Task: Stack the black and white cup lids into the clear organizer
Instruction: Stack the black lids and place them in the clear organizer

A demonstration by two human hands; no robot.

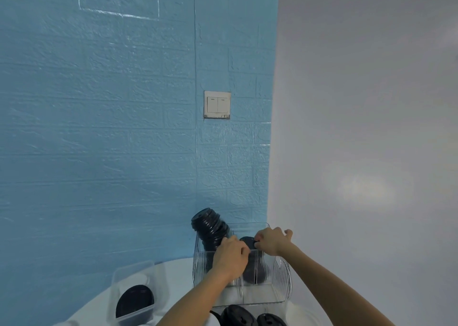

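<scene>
Hands meet over a clear organizer [280,278] standing on a white table [178,276], near the bottom of the view; a blue brick-patterned wall [99,127] with a white light switch [217,105] fills most of the picture above.

Left of the organizer sits a small clear tub [128,275] with a black lid [135,301] inside, its lower part cut off by the tub's rim. At the organizer's back left corner, a leaning stack of black lids [210,226] sticks out above the wall. The left hand [229,257] reaches down into the organizer, fingers curled, and hides what it touches; its grip cannot be told. Beside it, the right hand [270,241] pinches the edge of a black lid stack [247,242] standing in the organizer, partly blurred behind the ribbed front wall. Below the organizer, at the frame's bottom edge, two more black lids [239,315] lie cut off. White lids cannot be made out anywhere.
</scene>
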